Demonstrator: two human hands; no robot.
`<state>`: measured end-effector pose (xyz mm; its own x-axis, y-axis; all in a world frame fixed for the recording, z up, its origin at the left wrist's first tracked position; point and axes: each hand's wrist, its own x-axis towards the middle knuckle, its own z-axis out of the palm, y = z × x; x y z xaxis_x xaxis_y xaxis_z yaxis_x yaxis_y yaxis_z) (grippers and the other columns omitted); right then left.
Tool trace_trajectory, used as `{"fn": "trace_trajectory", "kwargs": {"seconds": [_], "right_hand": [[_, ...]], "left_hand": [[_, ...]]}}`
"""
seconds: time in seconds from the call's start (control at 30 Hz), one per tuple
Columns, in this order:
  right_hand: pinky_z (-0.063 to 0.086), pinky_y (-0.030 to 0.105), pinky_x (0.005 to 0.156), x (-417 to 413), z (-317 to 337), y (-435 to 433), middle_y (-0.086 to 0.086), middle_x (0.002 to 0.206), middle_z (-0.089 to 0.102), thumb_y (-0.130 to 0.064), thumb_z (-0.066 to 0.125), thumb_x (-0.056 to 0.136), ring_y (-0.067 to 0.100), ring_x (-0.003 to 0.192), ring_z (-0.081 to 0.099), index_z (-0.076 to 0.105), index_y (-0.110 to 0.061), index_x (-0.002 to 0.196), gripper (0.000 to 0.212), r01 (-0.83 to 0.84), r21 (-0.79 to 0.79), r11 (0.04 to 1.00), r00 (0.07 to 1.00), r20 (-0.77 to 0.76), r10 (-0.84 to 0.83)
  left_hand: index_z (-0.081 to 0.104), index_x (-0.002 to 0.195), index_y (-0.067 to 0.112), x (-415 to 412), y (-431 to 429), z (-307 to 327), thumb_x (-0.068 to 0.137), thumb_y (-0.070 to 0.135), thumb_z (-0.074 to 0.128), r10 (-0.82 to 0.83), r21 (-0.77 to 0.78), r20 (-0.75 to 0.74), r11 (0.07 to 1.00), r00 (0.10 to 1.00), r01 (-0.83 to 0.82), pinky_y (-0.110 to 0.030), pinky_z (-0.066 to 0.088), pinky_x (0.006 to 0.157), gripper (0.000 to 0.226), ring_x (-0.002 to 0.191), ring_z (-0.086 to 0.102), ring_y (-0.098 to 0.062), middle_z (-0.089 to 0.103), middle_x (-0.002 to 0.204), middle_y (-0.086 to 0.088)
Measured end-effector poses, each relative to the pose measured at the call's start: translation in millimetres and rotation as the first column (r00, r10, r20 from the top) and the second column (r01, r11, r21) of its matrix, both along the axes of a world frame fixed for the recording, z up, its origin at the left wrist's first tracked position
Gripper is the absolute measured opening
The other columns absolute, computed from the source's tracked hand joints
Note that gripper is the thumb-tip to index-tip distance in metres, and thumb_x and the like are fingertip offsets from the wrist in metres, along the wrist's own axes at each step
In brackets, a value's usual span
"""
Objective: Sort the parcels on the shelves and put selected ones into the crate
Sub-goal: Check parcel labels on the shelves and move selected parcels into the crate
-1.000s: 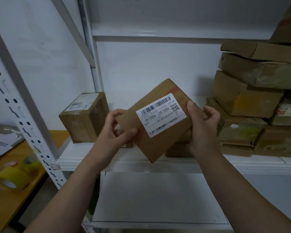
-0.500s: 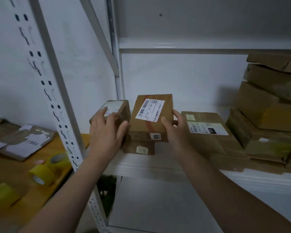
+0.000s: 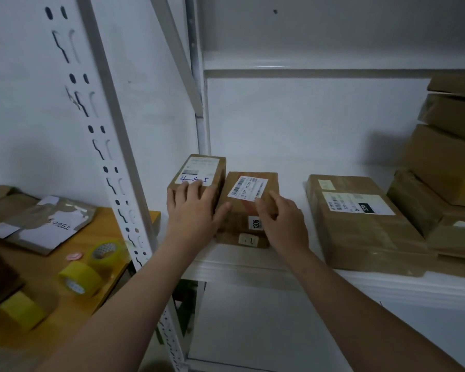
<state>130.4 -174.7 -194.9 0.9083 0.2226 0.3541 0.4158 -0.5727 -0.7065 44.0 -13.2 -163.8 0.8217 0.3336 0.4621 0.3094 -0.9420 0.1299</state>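
Where it sits stacked, the brown parcel (image 3: pixel 239 210) shows a barcode label (image 3: pixel 247 187)

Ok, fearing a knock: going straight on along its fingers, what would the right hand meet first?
The right hand touches the barcode parcel; sliding beyond it, probably the handwritten-label box, depth unclear.

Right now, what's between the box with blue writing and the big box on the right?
The barcode-labelled parcel, stacked on a flatter parcel, with the right hand on it, then bare shelf; the head view shows it.
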Motion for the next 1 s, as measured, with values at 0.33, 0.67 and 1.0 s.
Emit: {"fn": "trace_trajectory", "kwargs": {"seconds": [0.33, 0.67, 1.0], "right_hand": [[0.034, 0.029, 0.099, -23.9, 45.0, -36.4, 0.003, 0.138, 0.05, -0.032, 0.055, 0.094, 0.021, 0.126, 0.044, 0.054, -0.016, 0.13, 0.04, -0.027, -0.242, 0.97, 0.962, 0.258, 0.092], [0.015, 0.044, 0.117, -40.8, 24.3, -158.5, 0.0, 0.154, 0.033, -0.093, -0.001, 0.065, 0.024, 0.142, 0.028, 0.035, -0.029, 0.143, 0.107, 0.123, -0.682, 0.721, 0.99, 0.035, -0.136], [0.053, 0.041, 0.08, -69.6, -18.0, -194.5, 0.015, 0.115, 0.063, -0.025, 0.092, 0.044, 0.031, 0.096, 0.063, 0.061, -0.01, 0.117, 0.081, 0.238, -0.7, 0.673, 0.9, 0.42, 0.119]], "left_hand": [[0.049, 0.136, 0.019, 5.3, 7.0, -2.1, 0.091, 0.063, 0.023, -0.066, 0.044, 0.047, 0.997, 0.997, 0.064, -0.059, 0.013, 0.115, 0.067, 0.135, 0.036, -0.035, 0.048, 0.141, -0.014], [0.055, 0.129, 0.018, -6.9, -68.3, -3.9, 0.091, 0.055, 0.03, -0.407, -0.045, 0.21, 0.904, 0.889, 0.425, -0.048, 0.011, 0.116, 0.059, 0.14, 0.031, -0.032, 0.047, 0.143, -0.012], [0.04, 0.142, 0.022, -26.6, -162.5, -43.4, 0.094, 0.052, 0.041, -0.506, -0.423, 0.075, 0.764, 0.859, 0.487, -0.037, 0.026, 0.112, 0.057, 0.141, 0.023, -0.022, 0.031, 0.152, -0.002]]}}
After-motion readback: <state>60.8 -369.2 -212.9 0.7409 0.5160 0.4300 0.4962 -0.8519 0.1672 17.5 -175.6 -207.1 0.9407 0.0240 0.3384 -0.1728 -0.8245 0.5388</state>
